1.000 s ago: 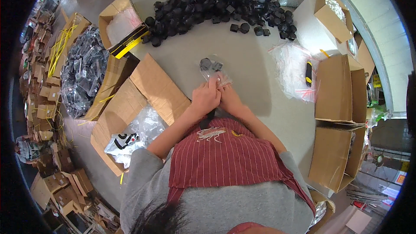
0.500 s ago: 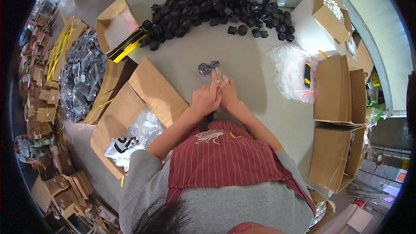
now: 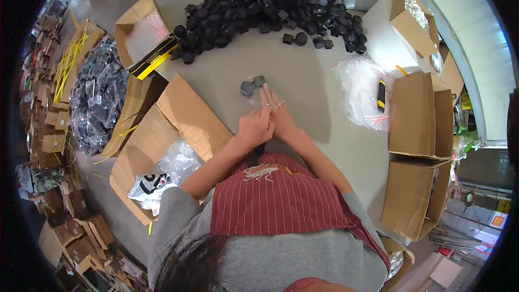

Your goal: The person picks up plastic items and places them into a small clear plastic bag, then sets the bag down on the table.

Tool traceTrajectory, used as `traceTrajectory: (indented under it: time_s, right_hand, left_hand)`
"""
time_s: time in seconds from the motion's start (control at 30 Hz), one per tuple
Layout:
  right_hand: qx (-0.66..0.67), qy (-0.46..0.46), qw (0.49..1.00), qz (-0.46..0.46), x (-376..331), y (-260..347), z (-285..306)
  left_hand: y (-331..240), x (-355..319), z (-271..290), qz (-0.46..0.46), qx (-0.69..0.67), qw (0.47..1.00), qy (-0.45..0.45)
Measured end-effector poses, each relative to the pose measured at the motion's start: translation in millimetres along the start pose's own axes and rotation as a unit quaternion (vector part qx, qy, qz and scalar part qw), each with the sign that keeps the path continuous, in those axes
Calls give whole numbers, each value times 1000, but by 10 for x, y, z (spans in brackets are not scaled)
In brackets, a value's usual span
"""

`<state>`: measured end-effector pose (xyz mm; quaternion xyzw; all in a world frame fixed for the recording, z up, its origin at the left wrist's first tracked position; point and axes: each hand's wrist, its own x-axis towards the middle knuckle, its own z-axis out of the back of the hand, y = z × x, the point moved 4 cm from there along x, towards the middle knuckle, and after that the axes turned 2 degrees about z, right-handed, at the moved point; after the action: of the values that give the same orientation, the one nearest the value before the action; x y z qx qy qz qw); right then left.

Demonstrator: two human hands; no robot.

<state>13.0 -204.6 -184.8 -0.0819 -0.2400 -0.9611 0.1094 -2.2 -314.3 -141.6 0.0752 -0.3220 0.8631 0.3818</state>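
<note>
My left hand [image 3: 254, 127] and my right hand [image 3: 278, 113] are pressed together on the grey table [image 3: 303, 75], both pinching a small clear plastic bag [image 3: 253, 87] with dark round parts inside. The bag lies just beyond my fingertips. A large heap of black round parts [image 3: 270, 2] covers the far side of the table. I wear a red striped apron [image 3: 281, 200].
An open cardboard box [image 3: 173, 130] with clear bags sits at my left. A pile of clear zip bags [image 3: 362, 89] with a black-and-yellow tool [image 3: 381, 96] lies at right. Tall open cartons [image 3: 419, 151] stand at right. Bagged dark parts [image 3: 97, 97] fill a bin at far left.
My hands and the small bag have stayed in nearly the same spot; the fingers shifted slightly along the bag's near edge.
</note>
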Motion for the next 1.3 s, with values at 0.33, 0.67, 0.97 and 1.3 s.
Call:
traceTrajectory:
  time_s: [0.33,0.67,0.97,1.3]
  right_hand:
    - [22,-6,987,162,42,-84,78]
    - [-151,-154,975,-53,1153,-1185,939]
    - [52,-48,997,38,603,-1114,639]
    - [92,-175,968,-156,-526,-495,996]
  left_hand:
    - [104,68,207,52,2,998,-28]
    - [67,-158,203,36,54,997,-33]
    - [142,-431,87,61,59,996,35]
    - [131,-495,137,90,56,994,17]
